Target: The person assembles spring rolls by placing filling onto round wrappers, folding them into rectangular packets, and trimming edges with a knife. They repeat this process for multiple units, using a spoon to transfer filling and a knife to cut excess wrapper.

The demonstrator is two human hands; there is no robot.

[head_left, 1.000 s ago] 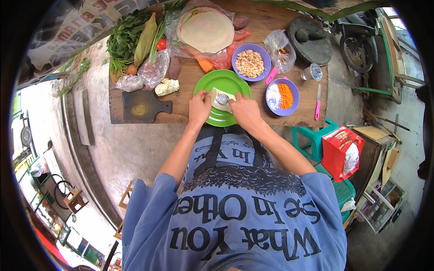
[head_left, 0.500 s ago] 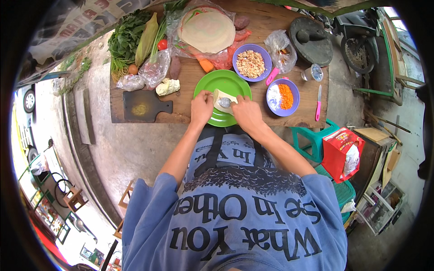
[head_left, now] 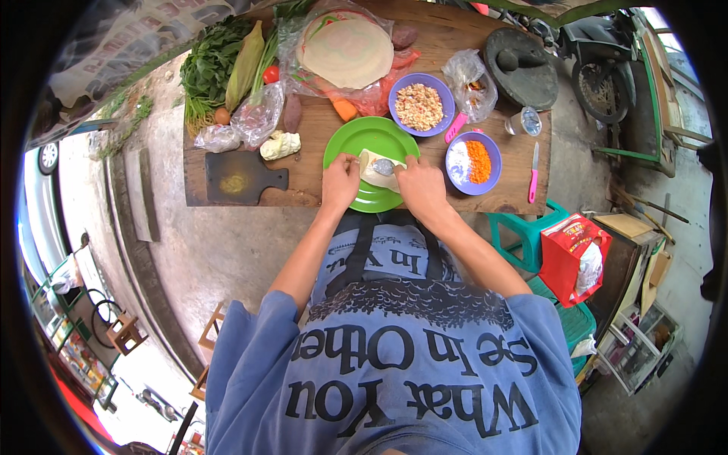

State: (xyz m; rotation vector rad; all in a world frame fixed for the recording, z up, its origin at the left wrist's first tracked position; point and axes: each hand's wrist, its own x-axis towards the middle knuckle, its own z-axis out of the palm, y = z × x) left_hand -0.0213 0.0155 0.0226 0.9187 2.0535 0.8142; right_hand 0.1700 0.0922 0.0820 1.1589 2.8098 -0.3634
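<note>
The right hand (head_left: 422,186) is shifting slightly rightward; it and the left hand (head_left: 341,182), apart, are pinching opposite sides of a pale wrapper (head_left: 374,177) on the green plate (head_left: 355,138), apparently part-folded, its silvery patch (head_left: 384,166) lying uncovered.

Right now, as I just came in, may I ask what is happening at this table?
A person's left hand and right hand are at opposite sides of a pale wrapper over a green plate. Something greyish shows on the wrapper, too small to identify. To the right stands a purple bowl with orange bits.
</note>
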